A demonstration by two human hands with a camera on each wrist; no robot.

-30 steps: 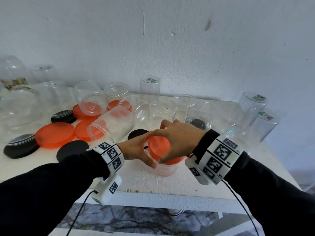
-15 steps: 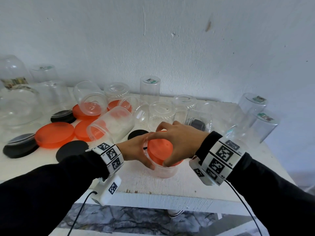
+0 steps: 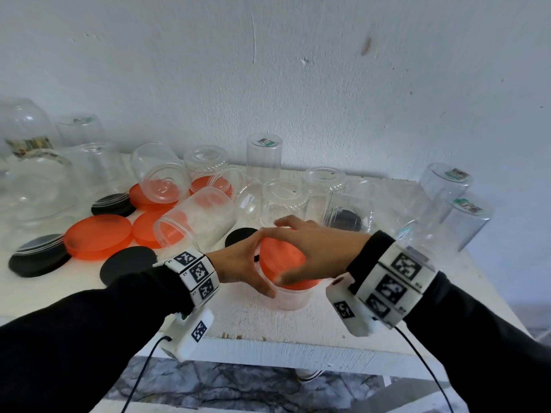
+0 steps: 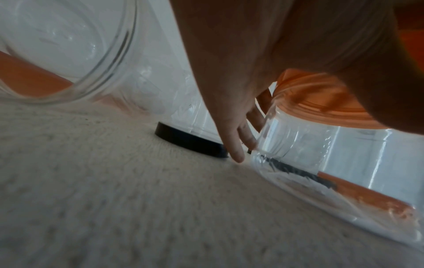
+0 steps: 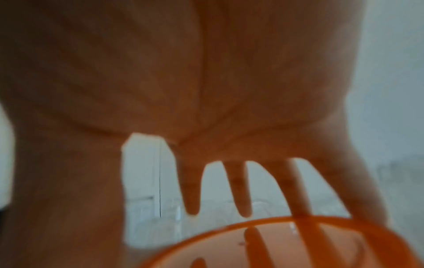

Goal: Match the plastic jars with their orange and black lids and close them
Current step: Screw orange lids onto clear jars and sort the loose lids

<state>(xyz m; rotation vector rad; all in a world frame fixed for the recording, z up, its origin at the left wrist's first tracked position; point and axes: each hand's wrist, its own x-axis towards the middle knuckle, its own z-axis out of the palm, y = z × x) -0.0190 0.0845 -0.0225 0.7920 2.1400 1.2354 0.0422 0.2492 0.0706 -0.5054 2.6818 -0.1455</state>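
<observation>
- My right hand (image 3: 310,248) curls over the orange lid (image 3: 281,260), gripping it atop the clear jar (image 3: 290,299) at the frame's lower centre.
- My left hand (image 3: 241,263) wraps the jar's side, steadying it on the white counter (image 3: 256,320).

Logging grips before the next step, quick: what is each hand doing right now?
Left hand: grips the clear jar, steadying it.
Right hand: fingers curled round the orange lid on that jar.
</observation>
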